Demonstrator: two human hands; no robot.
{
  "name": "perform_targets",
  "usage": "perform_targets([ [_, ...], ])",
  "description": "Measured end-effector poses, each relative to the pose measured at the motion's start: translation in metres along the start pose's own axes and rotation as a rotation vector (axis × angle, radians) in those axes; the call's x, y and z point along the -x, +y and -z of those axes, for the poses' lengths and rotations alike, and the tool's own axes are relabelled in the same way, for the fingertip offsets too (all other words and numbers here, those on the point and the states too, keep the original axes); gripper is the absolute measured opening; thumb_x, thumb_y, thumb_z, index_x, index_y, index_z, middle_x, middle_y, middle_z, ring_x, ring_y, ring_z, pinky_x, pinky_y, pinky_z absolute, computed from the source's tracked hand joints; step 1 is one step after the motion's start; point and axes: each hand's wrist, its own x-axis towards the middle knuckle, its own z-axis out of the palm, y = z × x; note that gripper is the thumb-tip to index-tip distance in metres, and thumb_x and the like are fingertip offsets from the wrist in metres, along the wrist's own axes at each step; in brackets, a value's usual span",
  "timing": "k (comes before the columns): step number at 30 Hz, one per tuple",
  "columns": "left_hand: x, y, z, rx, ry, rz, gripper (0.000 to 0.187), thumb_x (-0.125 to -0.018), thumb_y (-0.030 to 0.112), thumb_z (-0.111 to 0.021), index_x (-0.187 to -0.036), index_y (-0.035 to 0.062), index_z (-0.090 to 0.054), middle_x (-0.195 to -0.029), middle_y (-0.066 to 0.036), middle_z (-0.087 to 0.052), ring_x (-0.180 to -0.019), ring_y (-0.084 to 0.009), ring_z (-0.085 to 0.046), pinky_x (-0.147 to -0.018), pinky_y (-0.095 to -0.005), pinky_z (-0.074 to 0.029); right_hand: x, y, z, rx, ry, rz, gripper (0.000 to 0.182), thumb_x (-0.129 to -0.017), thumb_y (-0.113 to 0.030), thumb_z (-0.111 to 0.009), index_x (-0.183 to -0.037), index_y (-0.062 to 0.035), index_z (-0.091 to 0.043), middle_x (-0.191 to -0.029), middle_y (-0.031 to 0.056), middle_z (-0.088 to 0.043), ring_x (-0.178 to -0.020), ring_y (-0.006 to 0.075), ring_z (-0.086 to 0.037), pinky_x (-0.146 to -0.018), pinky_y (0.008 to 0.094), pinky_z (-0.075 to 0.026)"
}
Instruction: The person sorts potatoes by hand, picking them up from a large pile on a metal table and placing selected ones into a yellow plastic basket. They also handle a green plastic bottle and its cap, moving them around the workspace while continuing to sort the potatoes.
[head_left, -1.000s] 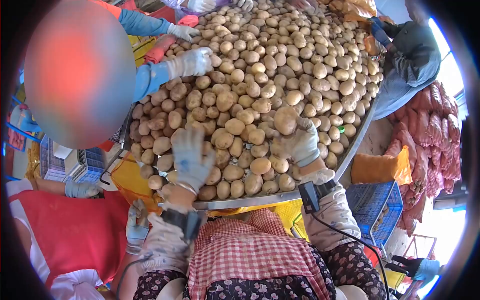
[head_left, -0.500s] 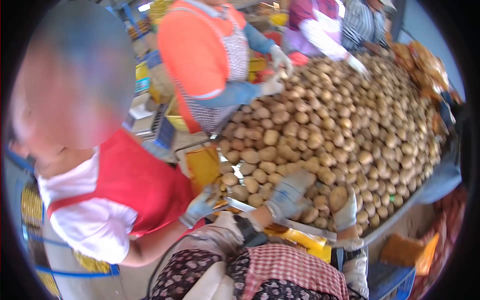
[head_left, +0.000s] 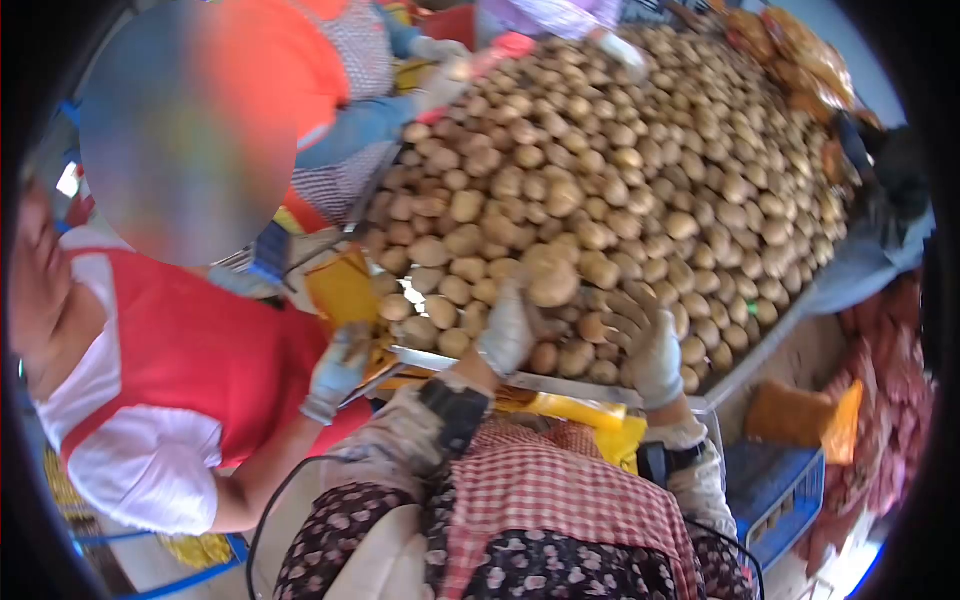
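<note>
A big heap of brown potatoes (head_left: 620, 190) covers a metal-edged sorting table in front of me. My left hand (head_left: 506, 328), in a pale work glove, is at the near edge of the heap. Its fingers close against the side of a large potato (head_left: 550, 276), raised above the others. To the right, my right hand (head_left: 655, 358), also gloved, lies over the near potatoes with fingers apart and somewhat blurred. I see no potato in its grip.
A co-worker in a red apron (head_left: 210, 350) stands at left, a gloved hand (head_left: 338, 375) near the table's corner. Other workers reach in from the far side. A blue crate (head_left: 780, 500) and red mesh sacks (head_left: 885, 400) are at right. Yellow bags (head_left: 590, 412) hang along the near edge.
My view has shifted, so the heap sits higher and further left. My right hand has let go of the potato it held. My left hand has risen from the heap with a large potato.
</note>
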Motion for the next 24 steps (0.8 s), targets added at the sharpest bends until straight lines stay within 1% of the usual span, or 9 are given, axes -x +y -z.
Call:
perform_targets([
  [7, 0.02, -0.014, 0.001, -0.141, -0.063, 0.062, 0.063, -0.095, 0.06, -0.033, -0.114, 0.0054, -0.057, -0.09, -0.006, -0.065, -0.075, -0.0163, -0.062, -0.064, -0.0269, -0.052, 0.013, 0.001, -0.034, 0.238, -0.203, -0.156, 0.071, -0.09, -0.027, -0.061, -0.147, -0.0046, -0.024, -0.134, 0.0122, -0.044, -0.118, 0.0186, -0.048, -0.097, 0.0324, -0.043],
  [9, 0.022, -0.02, 0.008, -0.758, 0.01, 0.058, 0.07, -0.096, 0.059, -0.032, -0.122, -0.0015, -0.054, -0.112, -0.01, -0.063, -0.092, -0.0209, -0.061, -0.079, -0.03, -0.05, -0.001, 0.031, -0.028, 0.162, -0.125, -0.02, 0.071, -0.087, -0.019, -0.066, -0.145, -0.0037, -0.028, -0.135, 0.0103, -0.042, -0.122, 0.0187, -0.044, -0.1, 0.0308, -0.041],
  [11, 0.022, -0.029, 0.015, -0.589, 0.024, -0.021, 0.064, -0.099, 0.052, -0.033, -0.123, -0.0035, -0.053, -0.111, -0.015, -0.062, -0.095, -0.0252, -0.06, -0.081, -0.0315, -0.049, -0.004, 0.038, -0.022, 0.157, -0.154, 0.027, 0.074, -0.083, -0.013, -0.069, -0.144, -0.0038, -0.029, -0.135, 0.0107, -0.042, -0.118, 0.0187, -0.048, -0.096, 0.0318, -0.046],
  [13, 0.021, -0.034, 0.071, -1.163, 0.09, -0.437, 0.054, -0.099, 0.042, -0.036, -0.124, -0.0024, -0.053, -0.113, -0.018, -0.061, -0.1, -0.0297, -0.059, -0.088, -0.0361, -0.047, 0.002, 0.043, -0.014, -0.011, -0.032, -0.056, 0.07, -0.079, -0.01, -0.069, -0.14, -0.0041, -0.035, -0.129, 0.0099, -0.048, -0.109, 0.0183, -0.055, -0.083, 0.0304, -0.052],
  [15, 0.036, -0.003, 0.05, -1.406, 0.246, -0.535, 0.046, -0.096, 0.033, -0.045, -0.126, -0.0008, -0.053, -0.113, -0.021, -0.059, -0.102, -0.0343, -0.058, -0.091, -0.04, -0.045, 0.006, 0.039, -0.005, 0.663, -0.118, 0.531, 0.06, -0.079, -0.01, -0.066, -0.134, -0.0042, -0.042, -0.121, 0.0086, -0.054, -0.1, 0.0161, -0.059, -0.072, 0.0281, -0.054],
  [16, 0.031, 0.007, 0.064, -1.592, 0.154, -0.658, 0.057, -0.088, 0.035, -0.054, -0.134, 0.0024, -0.046, -0.128, -0.023, -0.051, -0.118, -0.0376, -0.048, -0.102, -0.0462, -0.037, 0.005, 0.023, -0.012, 0.034, 0.096, 0.029, 0.053, -0.08, -0.013, -0.063, -0.13, -0.0047, -0.045, -0.117, 0.0078, -0.056, -0.097, 0.0153, -0.058, -0.073, 0.0269, -0.053],
  [20, 0.017, 0.017, 0.104, -2.267, 0.229, -0.383, 0.092, -0.076, 0.054, -0.062, -0.147, 0.0083, -0.026, -0.152, -0.02, -0.021, -0.139, -0.0402, -0.017, -0.112, -0.0562, -0.009, 0.0, 0.031, 0.022, 0.317, 0.373, 0.24, 0.034, -0.084, -0.012, -0.056, -0.118, -0.0032, -0.057, -0.104, 0.008, -0.063, -0.09, 0.0148, -0.06, -0.075, 0.0271, -0.05],
  [22, 0.009, 0.026, 0.116, -2.271, 0.232, -0.323, 0.091, -0.076, 0.054, -0.061, -0.147, 0.0089, -0.027, -0.151, -0.02, -0.023, -0.139, -0.04, -0.018, -0.112, -0.0556, -0.011, 0.001, 0.029, 0.024, 1.045, 0.51, 0.357, 0.026, -0.088, -0.013, -0.051, -0.11, -0.0008, -0.06, -0.093, 0.0112, -0.066, -0.085, 0.0175, -0.061, -0.076, 0.0298, -0.049],
  [24, 0.007, 0.037, 0.116, -2.293, 0.199, -0.195, 0.083, -0.079, 0.053, -0.059, -0.146, 0.0133, -0.031, -0.151, -0.02, -0.024, -0.139, -0.0402, -0.02, -0.112, -0.0546, -0.014, -0.001, 0.04, 0.033, 1.055, 0.491, 0.438, 0.025, -0.089, -0.013, -0.05, -0.108, -0.0002, -0.06, -0.091, 0.0128, -0.066, -0.083, 0.02, -0.062, -0.076, 0.0309, -0.049],
])
